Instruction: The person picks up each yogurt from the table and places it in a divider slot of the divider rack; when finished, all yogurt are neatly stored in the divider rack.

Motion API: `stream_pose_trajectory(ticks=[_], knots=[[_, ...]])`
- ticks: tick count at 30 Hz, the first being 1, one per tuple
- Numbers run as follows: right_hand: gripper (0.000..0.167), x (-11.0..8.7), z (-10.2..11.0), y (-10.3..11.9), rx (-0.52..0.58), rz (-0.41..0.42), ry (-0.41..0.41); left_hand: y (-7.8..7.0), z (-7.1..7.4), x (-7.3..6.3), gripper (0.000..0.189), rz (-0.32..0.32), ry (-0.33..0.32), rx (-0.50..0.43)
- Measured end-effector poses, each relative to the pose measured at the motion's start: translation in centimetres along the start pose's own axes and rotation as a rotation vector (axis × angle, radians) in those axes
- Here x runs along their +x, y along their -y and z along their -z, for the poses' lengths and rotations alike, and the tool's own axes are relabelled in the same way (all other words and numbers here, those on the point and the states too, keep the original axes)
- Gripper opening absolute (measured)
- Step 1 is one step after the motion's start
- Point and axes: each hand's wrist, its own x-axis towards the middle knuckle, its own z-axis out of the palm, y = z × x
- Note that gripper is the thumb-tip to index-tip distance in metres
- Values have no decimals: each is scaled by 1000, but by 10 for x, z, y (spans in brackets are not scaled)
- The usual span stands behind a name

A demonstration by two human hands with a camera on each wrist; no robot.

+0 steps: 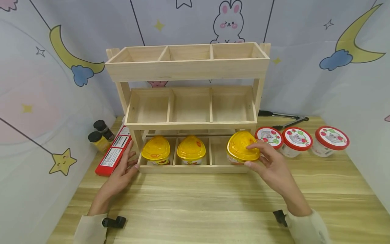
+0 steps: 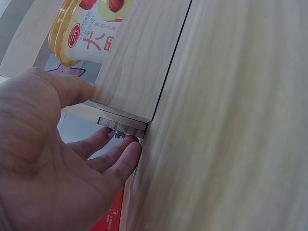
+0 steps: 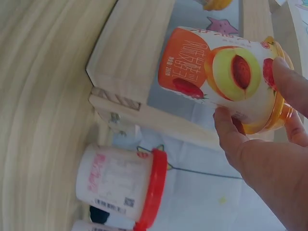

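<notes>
In the bottom tier of a three-tier wooden rack, two tubs with domed yellow lids, a left tub and a middle tub, occupy separate compartments. My right hand grips a third yellow-lidded tub at the right compartment; the right wrist view shows a halved fruit on this fruit tub. It tilts over the front rail there, and its base is partly hidden in the head view. My left hand holds the rack's lower left corner, thumb at the front board, fingers by a wing nut.
Right of the rack stand three red-lidded tubs, with black-handled tongs behind. To the left lie a red box and two black-capped jars. Patterned cloth hangs behind and at both sides.
</notes>
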Motion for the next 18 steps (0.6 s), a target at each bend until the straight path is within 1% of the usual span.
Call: stream_pose_trajectory(ticks=[4, 7, 11, 13, 14, 18], knots=[[42, 4, -8, -6, 11, -20, 29, 0, 0, 0, 93, 1, 1, -2], [42, 7, -13, -11, 16, -10, 56, 1, 1, 0, 92, -2, 2, 1], [44, 11, -17, -17, 27, -1, 82, 3, 0, 1, 90, -25, 1, -1], [47, 13, -19, -19, 30, -2, 91, 5, 0, 1, 90, -35, -10, 6], [48, 14, -20, -20, 34, -2, 93, 5, 0, 1, 89, -34, -21, 16], [49, 18, -24, -26, 31, 18, 105, 5, -1, 0, 90, -28, -19, 12]])
